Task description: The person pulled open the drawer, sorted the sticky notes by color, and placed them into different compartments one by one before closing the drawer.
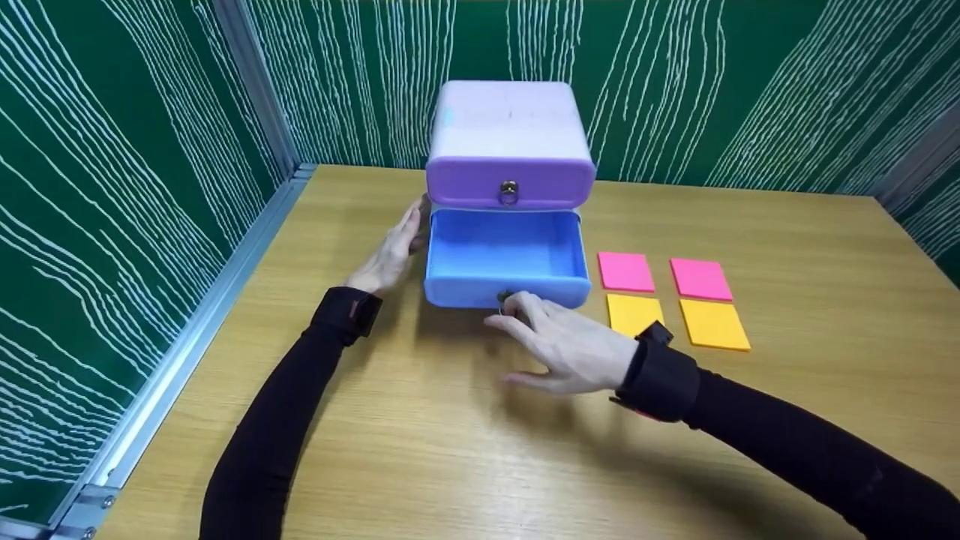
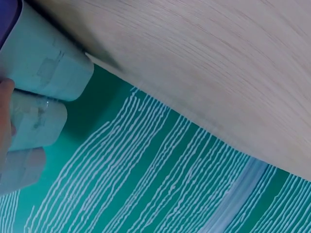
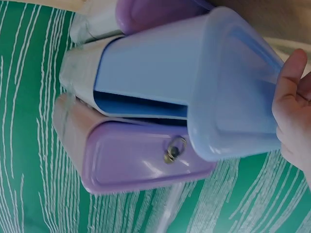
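A small drawer cabinet [image 1: 510, 116] stands at the back of the table, with pale casings stacked in tiers. Its blue drawer [image 1: 461, 293] is pulled out below a closed purple drawer [image 1: 469, 182] that has a brass ring handle [image 1: 509, 193]. At the blue drawer's front, my right hand [image 1: 574, 345] pinches the ring pull [image 1: 505, 297] between thumb and finger. My left hand [image 1: 394, 255] rests against the cabinet's left side, fingers extended. The right wrist view shows another purple drawer [image 3: 141, 158] closed beside the blue one. Part of the left hand is hidden behind the casing.
Two pink sticky note pads [image 1: 626, 271] [image 1: 700, 280] and two yellow-orange ones [image 1: 634, 313] [image 1: 715, 324] lie right of the cabinet. The right wrist overlaps one yellow pad. Green panels [image 1: 660, 90] with white wavy lines and a metal frame [image 1: 187, 300] border the wooden table [image 1: 420, 450].
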Tool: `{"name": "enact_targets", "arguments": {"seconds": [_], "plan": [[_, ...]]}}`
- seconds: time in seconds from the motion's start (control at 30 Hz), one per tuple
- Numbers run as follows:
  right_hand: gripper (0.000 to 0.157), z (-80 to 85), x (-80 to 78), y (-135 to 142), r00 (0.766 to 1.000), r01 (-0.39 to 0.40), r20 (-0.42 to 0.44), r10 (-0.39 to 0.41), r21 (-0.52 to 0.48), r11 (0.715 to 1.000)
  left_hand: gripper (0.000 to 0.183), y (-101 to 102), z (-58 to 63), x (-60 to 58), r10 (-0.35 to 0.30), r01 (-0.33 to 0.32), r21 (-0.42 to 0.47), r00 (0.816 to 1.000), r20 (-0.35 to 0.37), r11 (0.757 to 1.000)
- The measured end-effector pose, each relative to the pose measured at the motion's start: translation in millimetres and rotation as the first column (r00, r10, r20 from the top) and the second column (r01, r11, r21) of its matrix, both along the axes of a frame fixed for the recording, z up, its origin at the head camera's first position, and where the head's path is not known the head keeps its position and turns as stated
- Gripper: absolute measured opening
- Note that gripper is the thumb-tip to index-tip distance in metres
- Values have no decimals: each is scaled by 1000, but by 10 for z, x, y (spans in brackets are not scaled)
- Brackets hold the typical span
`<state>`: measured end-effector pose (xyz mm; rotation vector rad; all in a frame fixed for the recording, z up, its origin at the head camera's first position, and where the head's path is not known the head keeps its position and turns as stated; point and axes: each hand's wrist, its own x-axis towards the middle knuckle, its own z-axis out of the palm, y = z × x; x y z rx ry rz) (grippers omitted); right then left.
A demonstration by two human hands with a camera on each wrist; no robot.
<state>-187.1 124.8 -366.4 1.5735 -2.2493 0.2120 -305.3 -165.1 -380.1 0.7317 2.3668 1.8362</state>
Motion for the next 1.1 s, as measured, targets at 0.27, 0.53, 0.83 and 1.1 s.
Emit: {"name": "enact_targets", "arguments": {"seconds": [0.27, 0.53, 0.83, 1.1], "plan": [[73, -26, 142, 15, 998, -43, -41, 45, 48, 998, 68, -89, -32, 47, 26, -26, -20, 1000, 6, 999], [69, -77, 46, 215, 993, -118, -10, 118, -33, 992, 62, -115, -10, 32, 36, -37, -52, 999, -6, 998], [46, -345, -87, 942, 997, 2, 80, 3, -69, 998, 67, -16, 85, -57, 41, -47, -164, 999, -34, 985], [54, -500, -450, 1587, 972, 222, 87, -217, -59, 973, 67, -54, -4, -24, 58, -62, -153, 998, -30, 986]]}}
